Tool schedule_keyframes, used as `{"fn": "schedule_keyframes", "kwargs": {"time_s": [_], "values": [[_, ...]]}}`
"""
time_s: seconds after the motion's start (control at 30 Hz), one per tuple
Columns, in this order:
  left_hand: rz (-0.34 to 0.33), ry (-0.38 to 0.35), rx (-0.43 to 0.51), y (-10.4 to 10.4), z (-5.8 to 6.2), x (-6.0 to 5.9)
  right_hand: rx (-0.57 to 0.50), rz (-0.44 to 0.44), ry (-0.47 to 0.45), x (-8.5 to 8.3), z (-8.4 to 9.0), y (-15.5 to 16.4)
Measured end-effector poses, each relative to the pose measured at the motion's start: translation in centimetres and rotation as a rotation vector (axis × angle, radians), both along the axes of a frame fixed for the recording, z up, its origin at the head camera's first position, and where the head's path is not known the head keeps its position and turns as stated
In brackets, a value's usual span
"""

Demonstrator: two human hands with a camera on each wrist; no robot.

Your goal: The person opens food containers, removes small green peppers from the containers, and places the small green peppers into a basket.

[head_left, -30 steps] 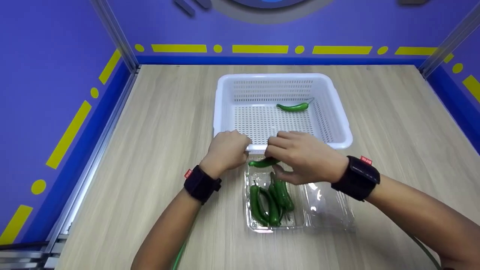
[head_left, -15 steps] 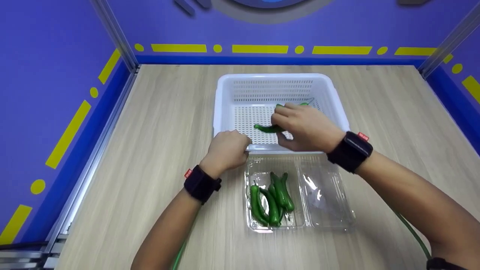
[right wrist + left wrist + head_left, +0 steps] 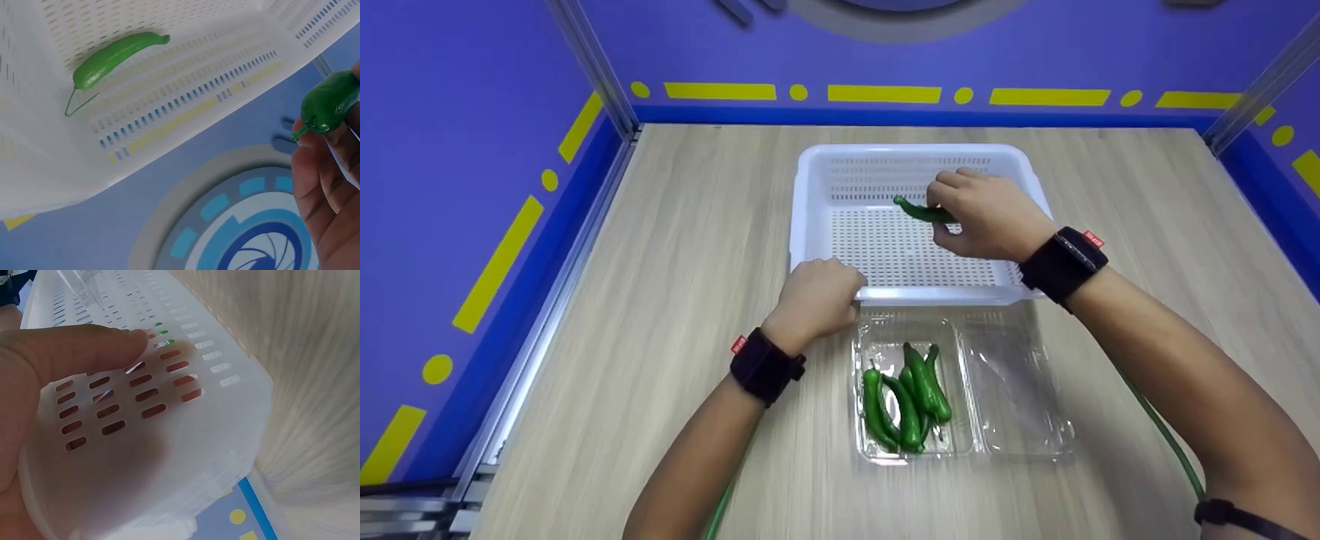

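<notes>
Green pepper [image 3: 921,211], pinched in the right hand [image 3: 986,217], hangs above the white basket [image 3: 810,225], toward its far wall. Left hand [image 3: 814,296] grips the basket's near rim, beside the clear tray [image 3: 1020,442].

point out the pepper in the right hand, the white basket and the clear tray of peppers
pepper [image 3: 919,212], head view, the middle of its free end left of the fingers
white basket [image 3: 810,217], head view, its left rim
clear tray [image 3: 1020,420], head view, its open lid

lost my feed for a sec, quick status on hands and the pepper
Left hand grips the white basket near rim. Right hand pinches a green pepper over the basket. One pepper lies inside already. Nothing in the way.
</notes>
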State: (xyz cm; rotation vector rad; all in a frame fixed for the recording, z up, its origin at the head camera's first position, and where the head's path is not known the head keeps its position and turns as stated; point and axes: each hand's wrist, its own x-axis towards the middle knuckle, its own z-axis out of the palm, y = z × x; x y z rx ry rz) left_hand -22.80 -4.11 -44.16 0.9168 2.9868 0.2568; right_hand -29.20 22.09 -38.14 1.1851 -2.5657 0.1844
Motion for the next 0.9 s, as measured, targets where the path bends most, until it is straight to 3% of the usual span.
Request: {"fn": "schedule_keyframes", "kwargs": {"time_s": [0.6, 0.9], "values": [[-0.004, -0.016, 0.0, 0.0, -0.1, 0.0, -0.013, -0.167, -0.16, -4.0, -1.3, 1.5], [-0.019, 0.008, 0.009, -0.1, -0.1, 0.0, -0.031, -0.305, -0.283, -5.8, -2.1, 2.8]]}}
